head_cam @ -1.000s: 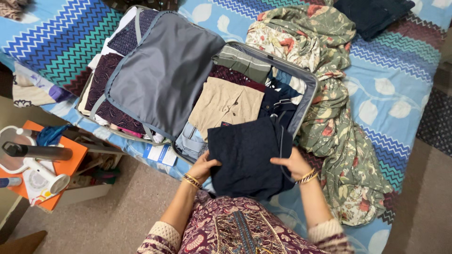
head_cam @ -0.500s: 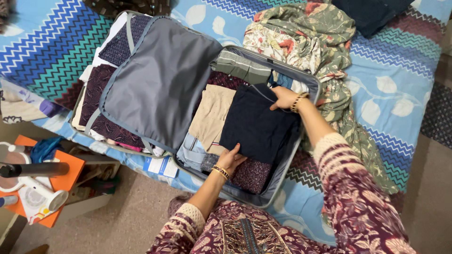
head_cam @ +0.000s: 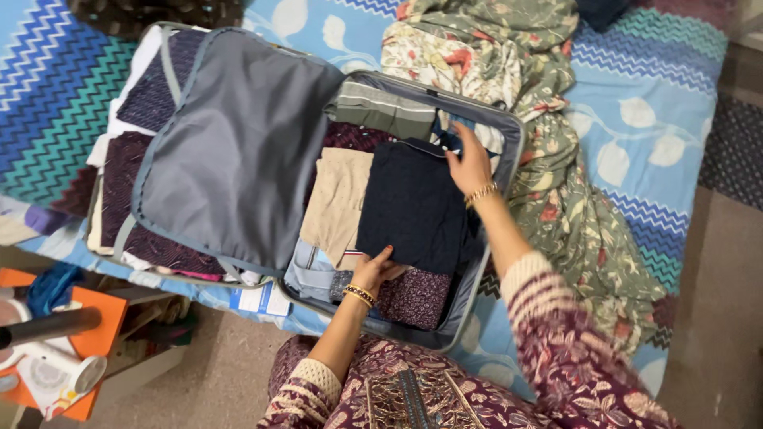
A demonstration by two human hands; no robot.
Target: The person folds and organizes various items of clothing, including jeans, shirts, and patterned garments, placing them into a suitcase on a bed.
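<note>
Navy garment (head_cam: 413, 206): lay folded in the open suitcase (head_cam: 509, 151), atop other clothes.
Left hand (head_cam: 375, 270): fingers spread flat, pressing its near edge.
Right hand (head_cam: 469, 163): open, fingers flat on its far corner.

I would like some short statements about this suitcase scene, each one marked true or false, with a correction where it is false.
1. The grey open suitcase lies on a bed with a blue patterned sheet. True.
2. The left hand rests at the near edge of the folded dark navy garment. True.
3. The right hand holds the beige folded shirt. False: it is at the far right corner of the navy garment; the beige shirt lies to the left, untouched.
4. The navy garment lies on the floor. False: it lies on the clothes inside the suitcase.
5. A green floral cloth lies on the bed beside the suitcase. True.
</note>
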